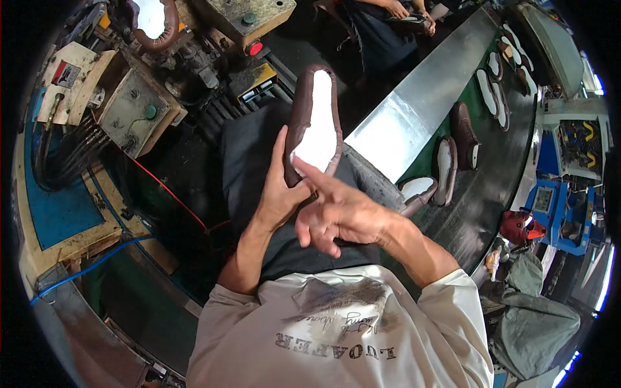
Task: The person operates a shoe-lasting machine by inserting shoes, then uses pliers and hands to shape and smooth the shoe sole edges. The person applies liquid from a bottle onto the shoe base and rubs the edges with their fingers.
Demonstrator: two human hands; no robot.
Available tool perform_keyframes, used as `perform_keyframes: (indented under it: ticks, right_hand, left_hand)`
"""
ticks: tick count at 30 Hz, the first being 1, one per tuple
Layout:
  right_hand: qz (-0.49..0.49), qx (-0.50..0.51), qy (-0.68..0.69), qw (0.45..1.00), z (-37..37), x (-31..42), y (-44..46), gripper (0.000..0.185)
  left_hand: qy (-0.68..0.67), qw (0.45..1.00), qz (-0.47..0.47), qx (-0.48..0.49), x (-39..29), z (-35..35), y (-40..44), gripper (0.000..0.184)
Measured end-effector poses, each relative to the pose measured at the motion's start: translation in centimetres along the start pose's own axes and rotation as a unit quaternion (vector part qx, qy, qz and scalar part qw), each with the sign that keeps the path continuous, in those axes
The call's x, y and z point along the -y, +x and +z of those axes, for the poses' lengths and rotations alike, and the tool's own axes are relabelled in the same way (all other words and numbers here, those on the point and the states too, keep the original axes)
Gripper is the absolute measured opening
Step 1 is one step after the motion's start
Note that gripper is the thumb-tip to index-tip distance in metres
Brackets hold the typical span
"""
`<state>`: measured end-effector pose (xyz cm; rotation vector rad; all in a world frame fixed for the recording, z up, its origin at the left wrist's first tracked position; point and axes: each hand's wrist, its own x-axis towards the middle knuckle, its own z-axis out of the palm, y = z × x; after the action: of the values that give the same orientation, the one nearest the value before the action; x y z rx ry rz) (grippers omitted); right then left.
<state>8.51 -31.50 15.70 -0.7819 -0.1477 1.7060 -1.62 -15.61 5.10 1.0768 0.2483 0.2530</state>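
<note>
My left hand [278, 195] is closed around one end of a brown shoe upper [299, 103], its thumb along the side. The shoe's white underside [319, 123] faces up toward me, and its narrower end points away. My right hand [339, 210] rests its outstretched index finger on the white underside near the held end. The other right-hand fingers are apart and loosely bent, with nothing in them. Where the two hands meet, part of the shoe's near end is hidden.
On my right, a metal ledge [414, 103] borders a green conveyor belt [420, 160] carrying several brown shoes [446, 168]. A machine with control boxes [132, 107] stands at left, another shoe [152, 19] upon it. A co-worker's hands [407, 13] are at the top.
</note>
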Motion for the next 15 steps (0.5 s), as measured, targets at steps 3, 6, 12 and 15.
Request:
perform_keyframes:
  ticks: [3, 6, 12, 15]
  right_hand:
    - [0.001, -0.034, -0.287, 0.957, -0.2, 1.3, -0.7, 0.104]
    - [-0.040, -0.098, -0.731, 0.675, 1.0, 3.7, -1.5, 0.086]
    - [-0.100, -0.121, -0.934, 0.322, 0.7, 6.3, 0.9, 0.067]
    - [-0.064, -0.137, -0.948, 0.280, 0.5, 7.3, 1.4, 0.070]
  left_hand:
    - [-0.060, 0.997, -0.038, -0.020, -1.4, 0.3, -0.8, 0.106]
    - [-0.104, 0.994, -0.046, -0.009, -2.7, -0.3, -1.1, 0.104]
    - [-0.122, 0.985, -0.118, 0.013, -5.6, 0.2, -1.6, 0.108]
    - [-0.158, 0.977, -0.126, 0.065, -5.6, -1.1, -1.4, 0.106]
